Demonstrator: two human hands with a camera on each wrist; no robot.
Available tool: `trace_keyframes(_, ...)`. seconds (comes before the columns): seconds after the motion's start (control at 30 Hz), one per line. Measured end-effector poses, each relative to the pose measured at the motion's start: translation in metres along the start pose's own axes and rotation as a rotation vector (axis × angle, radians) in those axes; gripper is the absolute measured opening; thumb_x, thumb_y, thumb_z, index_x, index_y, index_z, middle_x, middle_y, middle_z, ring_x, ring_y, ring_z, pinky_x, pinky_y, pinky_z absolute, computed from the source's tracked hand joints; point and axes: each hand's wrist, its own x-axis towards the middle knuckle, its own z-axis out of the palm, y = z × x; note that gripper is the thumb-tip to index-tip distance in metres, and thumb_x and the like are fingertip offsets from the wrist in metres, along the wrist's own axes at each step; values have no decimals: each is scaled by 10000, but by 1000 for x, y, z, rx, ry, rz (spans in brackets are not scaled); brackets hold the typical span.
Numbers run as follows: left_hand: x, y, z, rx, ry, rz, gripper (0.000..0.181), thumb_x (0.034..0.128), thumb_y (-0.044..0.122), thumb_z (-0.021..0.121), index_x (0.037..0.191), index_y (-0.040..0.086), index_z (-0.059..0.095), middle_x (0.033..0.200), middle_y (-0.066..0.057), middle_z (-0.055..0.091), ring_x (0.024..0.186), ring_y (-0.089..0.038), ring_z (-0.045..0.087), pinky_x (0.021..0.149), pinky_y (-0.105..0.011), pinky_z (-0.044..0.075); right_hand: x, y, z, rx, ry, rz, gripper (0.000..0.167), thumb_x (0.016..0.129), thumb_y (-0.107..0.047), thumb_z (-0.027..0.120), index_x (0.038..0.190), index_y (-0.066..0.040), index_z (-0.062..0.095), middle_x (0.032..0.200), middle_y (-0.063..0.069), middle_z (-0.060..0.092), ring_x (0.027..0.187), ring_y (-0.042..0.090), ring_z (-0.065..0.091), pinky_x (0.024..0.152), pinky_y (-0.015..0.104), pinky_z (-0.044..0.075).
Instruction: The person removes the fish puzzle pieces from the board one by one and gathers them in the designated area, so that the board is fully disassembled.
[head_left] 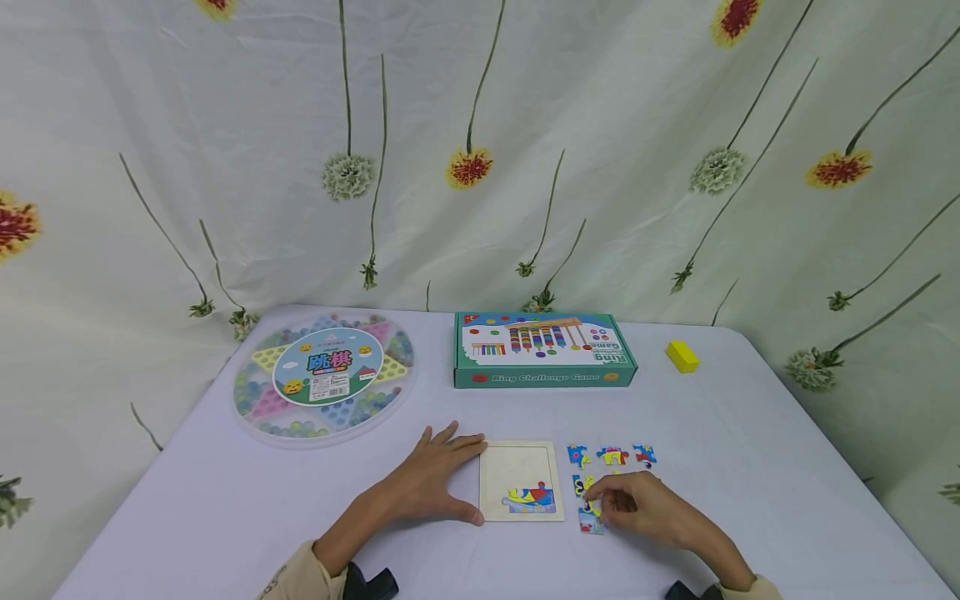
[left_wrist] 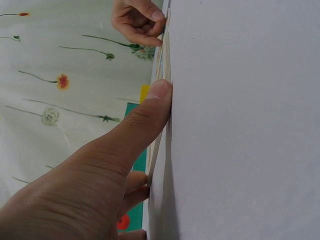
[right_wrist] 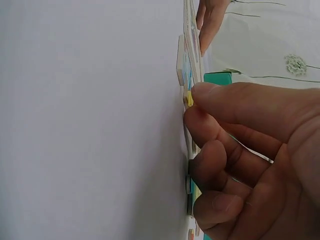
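Observation:
A square wooden puzzle tray (head_left: pixel 517 462) lies on the table, with several joined colourful pieces (head_left: pixel 531 498) in its lower right part. Spread around the tray's left side, my left hand (head_left: pixel 435 475) touches its edge with thumb and fingers. In the left wrist view the thumb (left_wrist: pixel 150 107) presses against that edge. My right hand (head_left: pixel 641 507) is right of the tray, over the loose pieces. Thumb and index finger pinch a puzzle piece with a yellow part (right_wrist: pixel 190 98), mostly hidden by the fingers. Another loose piece (head_left: pixel 590 522) lies just below.
More puzzle pieces (head_left: pixel 612 456) lie in a row beyond the right hand. Behind stand a green Ring Challenge Game box (head_left: pixel 545 377) and a yellow block (head_left: pixel 682 357). A round Chinese checkers set (head_left: pixel 326 367) lies at the back left. A flowered curtain (head_left: pixel 622 100) hangs behind the table.

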Motion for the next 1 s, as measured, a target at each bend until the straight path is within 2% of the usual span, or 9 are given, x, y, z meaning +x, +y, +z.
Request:
trace_keyframes(0.43,-1,0,0,-10,2,6,977,665,651,749,1435,130,451,1506,-3,397,1448,-378,163,1139,-640,52,0,0,1,4,15,-13,204,855,-84,693,1054,-130,699,791,-50,565,696,37,492,570,173,425)
trace_keyframes(0.83,0,-1,0,5,-1,-3,988,659,676,733,1438,139,448,1512,6,389,1453,-366,156,1146,-628,48,7,-8,2,-62,75,-25,251,845,-103,713,1090,-150,690,803,-70,567,741,61,511,606,199,474)
trace_keyframes(1.0,0,-1,0,5,-1,-1,985,661,674,733,1438,138,449,1510,2,391,1453,-365,158,1147,-627,47,13,-15,3,-102,96,-50,291,839,-141,731,1125,-152,677,919,-75,623,819,84,532,660,210,486)
